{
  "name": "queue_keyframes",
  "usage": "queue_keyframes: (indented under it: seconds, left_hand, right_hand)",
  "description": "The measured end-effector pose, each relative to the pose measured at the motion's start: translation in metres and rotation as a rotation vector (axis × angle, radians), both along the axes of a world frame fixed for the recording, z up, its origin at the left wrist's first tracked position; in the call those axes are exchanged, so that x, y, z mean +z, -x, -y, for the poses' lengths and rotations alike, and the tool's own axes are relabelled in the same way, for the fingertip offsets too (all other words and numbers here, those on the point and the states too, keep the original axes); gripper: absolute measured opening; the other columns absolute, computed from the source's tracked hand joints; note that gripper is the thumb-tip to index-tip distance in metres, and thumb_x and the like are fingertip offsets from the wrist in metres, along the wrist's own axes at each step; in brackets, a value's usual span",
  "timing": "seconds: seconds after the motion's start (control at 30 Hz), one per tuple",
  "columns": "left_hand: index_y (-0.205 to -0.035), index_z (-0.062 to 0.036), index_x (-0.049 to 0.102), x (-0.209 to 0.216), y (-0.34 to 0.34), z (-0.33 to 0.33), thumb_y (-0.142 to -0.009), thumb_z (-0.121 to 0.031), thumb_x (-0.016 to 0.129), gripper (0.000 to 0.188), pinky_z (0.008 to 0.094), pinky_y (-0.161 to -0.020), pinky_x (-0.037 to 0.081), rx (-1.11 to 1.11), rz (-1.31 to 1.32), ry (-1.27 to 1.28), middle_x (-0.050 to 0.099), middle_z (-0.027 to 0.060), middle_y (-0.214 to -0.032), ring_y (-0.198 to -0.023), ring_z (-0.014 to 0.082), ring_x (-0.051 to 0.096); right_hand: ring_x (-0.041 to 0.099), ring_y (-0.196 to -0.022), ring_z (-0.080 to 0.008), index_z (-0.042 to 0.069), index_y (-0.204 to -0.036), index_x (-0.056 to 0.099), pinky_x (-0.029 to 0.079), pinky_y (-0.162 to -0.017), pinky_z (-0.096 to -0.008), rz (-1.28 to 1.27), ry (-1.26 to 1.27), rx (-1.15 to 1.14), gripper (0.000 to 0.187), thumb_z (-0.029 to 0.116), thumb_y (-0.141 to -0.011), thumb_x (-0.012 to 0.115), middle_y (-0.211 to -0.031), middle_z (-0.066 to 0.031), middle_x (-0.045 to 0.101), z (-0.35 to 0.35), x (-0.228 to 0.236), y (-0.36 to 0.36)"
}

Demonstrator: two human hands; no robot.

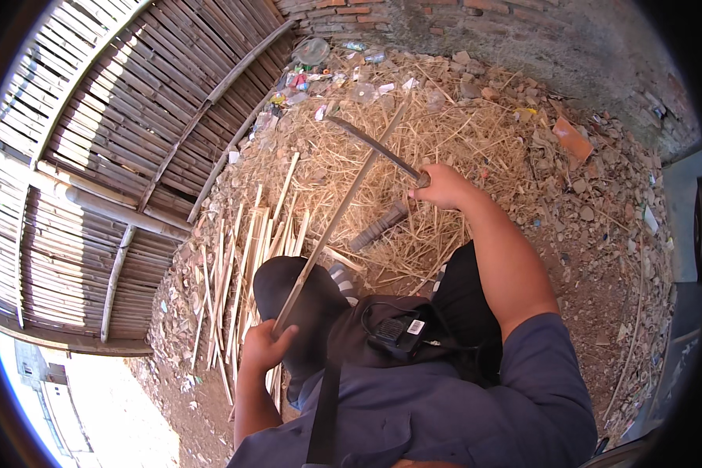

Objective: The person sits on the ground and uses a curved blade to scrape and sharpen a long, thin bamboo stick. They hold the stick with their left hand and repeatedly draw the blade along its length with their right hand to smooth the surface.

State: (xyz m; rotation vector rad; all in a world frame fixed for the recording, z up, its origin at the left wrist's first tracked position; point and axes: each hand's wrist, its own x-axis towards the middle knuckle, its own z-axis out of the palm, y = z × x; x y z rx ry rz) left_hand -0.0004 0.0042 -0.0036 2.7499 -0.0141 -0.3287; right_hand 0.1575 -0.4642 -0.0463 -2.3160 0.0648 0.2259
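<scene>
My left hand (pixel 264 343) is closed around the lower end of a long bamboo strip (pixel 334 221), which slants up and away over my left knee. A long knife (pixel 366 138) with a dark blade, hooked at its tip, is gripped in my right hand (pixel 443 187). Its blade crosses the strip's upper part; whether they touch I cannot tell. Most of the knife's handle is hidden by my fingers. Below the right hand, a dark ridged stump-like piece (pixel 379 226) lies on the shavings.
Thin split strips (pixel 246 261) lie bundled on the ground to my left. Ahead spreads a heap of straw-coloured shavings (pixel 437 125), with litter beyond. A bamboo slat wall (pixel 156 101) stands at left, a brick wall (pixel 538 47) at the back. A black device (pixel 398 331) rests at my waist.
</scene>
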Motion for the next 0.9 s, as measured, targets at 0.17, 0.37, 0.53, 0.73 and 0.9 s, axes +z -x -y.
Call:
queue_keyframes:
  seconds: [0.17, 0.37, 0.53, 0.73, 0.9]
  left_hand:
    - [-0.082, -0.0004, 0.071, 0.003, 0.002, -0.001, -0.085, -0.048, 0.077, 0.048, 0.0419, -0.062, 0.052, 0.047, -0.042, 0.027, 0.067, 0.0166, -0.066, -0.064, 0.0326, 0.069]
    - [-0.083, -0.0011, 0.072, 0.002, 0.003, 0.001, -0.086, -0.049, 0.077, 0.048, 0.0420, -0.063, 0.053, 0.060, -0.018, 0.024, 0.068, 0.0168, -0.067, -0.065, 0.0331, 0.070]
    - [-0.082, -0.0014, 0.071, 0.000, 0.001, -0.002, -0.086, -0.049, 0.077, 0.048, 0.0432, -0.062, 0.052, 0.009, -0.017, -0.022, 0.067, 0.0173, -0.066, -0.064, 0.0339, 0.069]
    - [-0.080, -0.0007, 0.070, -0.002, 0.000, -0.002, -0.085, -0.049, 0.077, 0.049, 0.0425, -0.060, 0.052, 0.025, -0.033, 0.000, 0.066, 0.0174, -0.065, -0.063, 0.0337, 0.069]
    - [-0.080, -0.0006, 0.070, 0.003, 0.002, 0.001, -0.085, -0.048, 0.077, 0.048, 0.0423, -0.060, 0.052, 0.035, -0.023, 0.009, 0.067, 0.0168, -0.065, -0.063, 0.0334, 0.069]
  right_hand:
    - [0.071, -0.092, -0.0322, 0.005, -0.103, 0.071, 0.054, -0.080, -0.0438, -0.036, 0.076, 0.393, 0.041, 0.037, -0.080, 0.081, -0.093, -0.0159, 0.072, -0.030, -0.005, 0.008]
    - [0.069, -0.090, -0.0333, 0.006, -0.103, 0.071, 0.053, -0.079, -0.0441, -0.022, 0.108, 0.453, 0.040, 0.037, -0.080, 0.081, -0.091, -0.0145, 0.071, -0.038, 0.011, 0.012]
    - [0.069, -0.093, -0.0327, 0.004, -0.107, 0.070, 0.052, -0.081, -0.0439, 0.067, 0.083, 0.139, 0.043, 0.038, -0.082, 0.081, -0.095, -0.0163, 0.071, -0.002, -0.005, 0.003]
    - [0.068, -0.095, -0.0343, 0.000, -0.111, 0.068, 0.052, -0.083, -0.0434, -0.039, 0.005, 0.103, 0.051, 0.039, -0.082, 0.081, -0.098, -0.0197, 0.070, 0.001, -0.005, 0.002]
    - [0.068, -0.101, -0.0369, 0.003, -0.116, 0.068, 0.052, -0.088, -0.0445, -0.050, 0.074, 0.383, 0.053, 0.041, -0.082, 0.081, -0.103, -0.0229, 0.069, -0.023, -0.006, 0.003]
